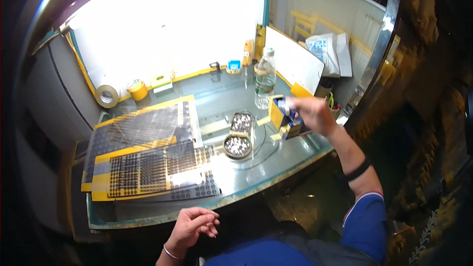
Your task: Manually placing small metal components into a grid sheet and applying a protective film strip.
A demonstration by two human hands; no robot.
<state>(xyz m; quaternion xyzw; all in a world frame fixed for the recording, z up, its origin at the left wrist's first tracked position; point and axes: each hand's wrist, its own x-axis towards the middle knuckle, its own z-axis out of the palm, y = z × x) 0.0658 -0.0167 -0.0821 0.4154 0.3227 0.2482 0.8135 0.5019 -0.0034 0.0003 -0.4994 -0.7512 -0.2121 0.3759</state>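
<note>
My right hand (315,114) reaches over a small blue and yellow box (282,118) on the right of the glass-topped table. Its fingers are pinched together beside a whitish piece at the box's top; whether they grip it is too blurred to tell. My left hand (194,226) hovers in front of the table's near edge, fingers curled and thumb pressed in. Anything inside that hand is too small to see. Between the hands, a round tin (237,153) full of small shiny pieces stands against a rectangular tin (241,119) with similar pieces.
Dark perforated sheets with yellow edging (143,167) cover the table's left side. A clear bottle (265,81) rises behind the box. Tape rolls (107,96) line the back left, below a bright white panel (167,24). A white board (295,59) leans at the right.
</note>
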